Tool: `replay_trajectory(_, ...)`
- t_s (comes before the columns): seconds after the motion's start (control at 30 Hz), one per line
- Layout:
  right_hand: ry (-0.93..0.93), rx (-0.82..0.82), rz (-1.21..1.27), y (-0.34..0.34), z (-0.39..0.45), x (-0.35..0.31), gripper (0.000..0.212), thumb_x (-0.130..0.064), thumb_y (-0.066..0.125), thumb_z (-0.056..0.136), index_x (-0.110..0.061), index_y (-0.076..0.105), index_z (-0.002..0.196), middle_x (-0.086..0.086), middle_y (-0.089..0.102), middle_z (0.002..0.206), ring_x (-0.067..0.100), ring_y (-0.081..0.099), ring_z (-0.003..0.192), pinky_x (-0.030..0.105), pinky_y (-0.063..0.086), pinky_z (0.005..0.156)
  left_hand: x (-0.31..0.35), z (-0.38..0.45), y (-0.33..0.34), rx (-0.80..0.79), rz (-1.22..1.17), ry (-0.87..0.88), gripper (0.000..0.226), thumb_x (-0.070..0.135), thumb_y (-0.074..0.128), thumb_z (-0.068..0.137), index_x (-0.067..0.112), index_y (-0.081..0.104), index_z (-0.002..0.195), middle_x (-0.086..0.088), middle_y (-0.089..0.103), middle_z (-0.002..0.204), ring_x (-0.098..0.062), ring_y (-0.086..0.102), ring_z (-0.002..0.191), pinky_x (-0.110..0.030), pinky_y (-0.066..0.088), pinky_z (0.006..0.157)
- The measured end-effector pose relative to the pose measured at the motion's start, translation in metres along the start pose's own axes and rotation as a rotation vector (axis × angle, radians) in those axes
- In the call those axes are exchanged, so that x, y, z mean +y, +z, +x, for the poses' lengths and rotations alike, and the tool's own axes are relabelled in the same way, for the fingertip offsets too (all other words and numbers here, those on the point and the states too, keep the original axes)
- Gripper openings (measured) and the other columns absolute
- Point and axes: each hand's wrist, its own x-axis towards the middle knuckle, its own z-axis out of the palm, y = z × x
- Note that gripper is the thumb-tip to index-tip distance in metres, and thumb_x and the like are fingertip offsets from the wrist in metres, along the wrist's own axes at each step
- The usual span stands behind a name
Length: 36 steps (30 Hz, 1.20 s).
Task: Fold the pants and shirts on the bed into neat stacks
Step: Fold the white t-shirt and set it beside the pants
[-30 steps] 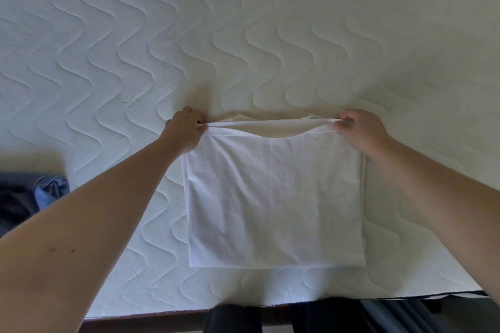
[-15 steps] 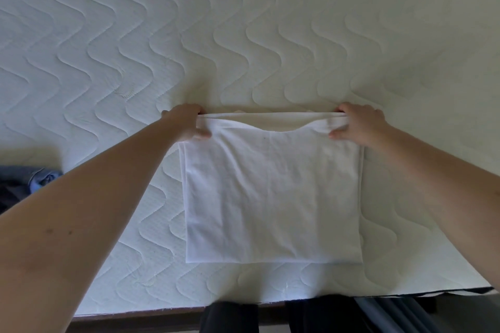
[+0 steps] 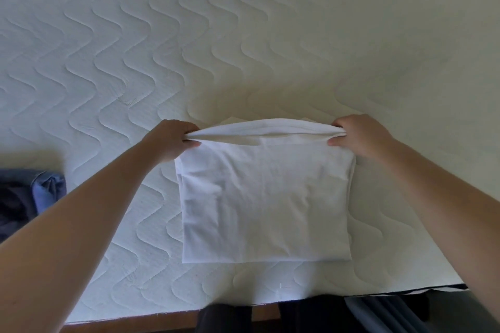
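Observation:
A white shirt [image 3: 265, 205], folded to a rough square, lies on the quilted white mattress [image 3: 243, 48] near its front edge. My left hand [image 3: 173, 140] pinches the shirt's far left corner and my right hand [image 3: 359, 135] pinches the far right corner. Between them the far edge is lifted a little off the bed and bunched into a thick roll of layers. The near edge of the shirt lies flat.
A pile of dark blue and denim clothes [image 3: 29, 197] sits at the left edge of the mattress. The wooden bed frame [image 3: 135, 322] runs along the bottom, with dark trouser legs [image 3: 224, 317] against it.
Both hands have gathered the shirt's far edge and raised it off the mattress; half a second ago that edge lay flat under the fingers.

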Motion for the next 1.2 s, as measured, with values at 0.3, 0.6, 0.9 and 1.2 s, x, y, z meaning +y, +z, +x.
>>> replay_trajectory(0.3,-0.097,0.229,0.017,-0.096,-0.069,-0.032,0.019,-0.031,0.076,0.083,-0.015,0.069,0.090,0.000,0.052,0.069,0.029,0.057,0.077,0.032,0.031,0.062,0.041,-0.077,-0.092,0.273,-0.006,0.046,0.010,0.029,0.069,0.088,0.037,0.066,0.094,0.013,0.060,0.072,-0.009,0.056,0.069,-0.026,0.038,0.054)
replay_trajectory(0.6,-0.171,0.618,-0.010,-0.175,-0.118,-0.059,0.012,-0.013,0.069,0.083,-0.011,0.069,0.095,0.010,0.064,0.074,0.035,0.056,0.071,0.033,0.034,0.060,0.066,-0.132,-0.155,0.791,0.061,0.178,0.032,0.007,0.057,0.083,0.026,0.072,0.105,-0.005,0.068,0.071,-0.029,0.059,0.062,-0.028,0.040,0.056)
replay_trajectory(0.9,-0.129,0.591,-0.120,-0.053,-0.103,-0.026,0.033,-0.002,0.068,0.078,-0.009,0.071,0.111,0.016,0.072,0.096,0.035,0.066,0.094,0.043,0.042,0.090,0.038,-0.107,-0.037,0.743,0.176,0.242,0.042,-0.009,0.071,0.073,0.013,0.075,0.109,-0.011,0.075,0.099,-0.037,0.070,0.081,-0.045,0.055,0.078)
replay_trajectory(1.2,-0.087,0.353,-0.115,0.083,-0.089,0.014,0.039,-0.001,0.072,0.071,-0.016,0.073,0.106,0.012,0.072,0.100,0.031,0.064,0.106,0.038,0.036,0.097,0.001,-0.098,0.132,0.572,0.241,0.127,0.052,-0.018,0.067,0.071,0.006,0.071,0.116,-0.012,0.069,0.120,-0.038,0.066,0.108,-0.053,0.053,0.088)
